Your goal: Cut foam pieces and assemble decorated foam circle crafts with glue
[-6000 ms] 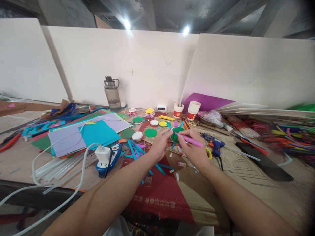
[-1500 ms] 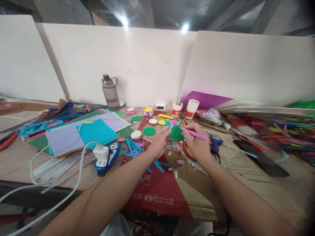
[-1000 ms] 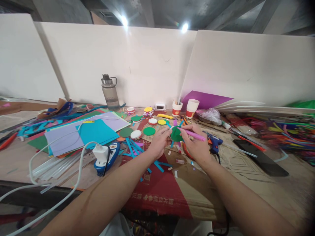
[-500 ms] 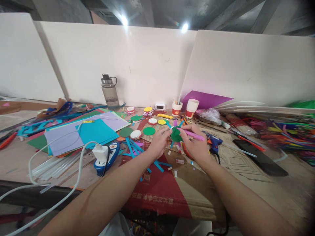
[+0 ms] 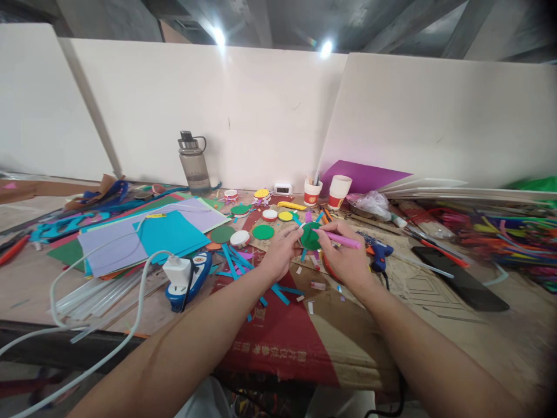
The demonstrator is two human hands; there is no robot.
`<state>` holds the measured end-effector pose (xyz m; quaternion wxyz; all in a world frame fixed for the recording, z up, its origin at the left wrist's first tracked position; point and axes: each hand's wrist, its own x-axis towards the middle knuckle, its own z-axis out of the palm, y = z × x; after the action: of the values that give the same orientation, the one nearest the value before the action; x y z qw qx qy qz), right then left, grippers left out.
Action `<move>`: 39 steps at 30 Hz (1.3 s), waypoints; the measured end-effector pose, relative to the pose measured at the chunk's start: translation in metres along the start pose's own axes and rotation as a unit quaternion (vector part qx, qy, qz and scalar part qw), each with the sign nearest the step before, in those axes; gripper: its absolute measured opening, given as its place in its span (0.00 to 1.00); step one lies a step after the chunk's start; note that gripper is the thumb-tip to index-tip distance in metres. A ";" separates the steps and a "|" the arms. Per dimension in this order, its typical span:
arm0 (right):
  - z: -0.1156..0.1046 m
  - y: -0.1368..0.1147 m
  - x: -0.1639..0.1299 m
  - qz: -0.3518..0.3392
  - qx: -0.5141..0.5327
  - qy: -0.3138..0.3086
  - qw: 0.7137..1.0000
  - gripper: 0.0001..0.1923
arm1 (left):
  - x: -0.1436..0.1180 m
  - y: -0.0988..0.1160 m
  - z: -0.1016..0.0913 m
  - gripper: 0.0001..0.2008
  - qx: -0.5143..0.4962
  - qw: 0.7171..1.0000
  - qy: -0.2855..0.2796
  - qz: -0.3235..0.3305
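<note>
A round green disc (image 5: 310, 237) is pinched at its left edge by my left hand (image 5: 282, 251). Strips of blue paper stick out around its rim. My right hand (image 5: 344, 255) is closed around a pink marker (image 5: 343, 240), its tip on or just above the disc's face; contact is too small to tell. Left of the hands lie another green disc (image 5: 263, 232), a white round piece (image 5: 240, 238) and a yellow disc (image 5: 286, 216). Loose blue paper strips (image 5: 281, 294) lie under and beside my left forearm.
Coloured paper sheets (image 5: 172, 235) and a power strip (image 5: 191, 284) with a white cable are on the left. Behind stand a water bottle (image 5: 194, 165) and paper cups (image 5: 338, 193). A blue glue gun (image 5: 380, 255) and a black phone (image 5: 461, 278) lie on the right.
The green disc has shifted slightly and shows its face a little more. My right hand and the pink marker have moved a tiny bit to the left.
</note>
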<state>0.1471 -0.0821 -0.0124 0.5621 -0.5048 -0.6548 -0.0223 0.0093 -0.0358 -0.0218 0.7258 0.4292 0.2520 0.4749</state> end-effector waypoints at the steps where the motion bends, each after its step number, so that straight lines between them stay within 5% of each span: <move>1: 0.000 0.000 0.000 0.002 -0.001 0.000 1.000 0.06 | 0.000 0.000 0.000 0.14 -0.001 1.000 0.000 0.000; 39: -0.007 -0.003 0.005 0.034 0.030 0.034 0.998 0.07 | 0.006 -0.006 -0.005 0.14 -0.020 1.000 -0.009 0.012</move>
<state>0.1508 -0.0848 -0.0047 0.5996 -0.5083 -0.6182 -0.0005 0.0104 -0.0292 -0.0290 0.7307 0.4213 0.2307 0.4851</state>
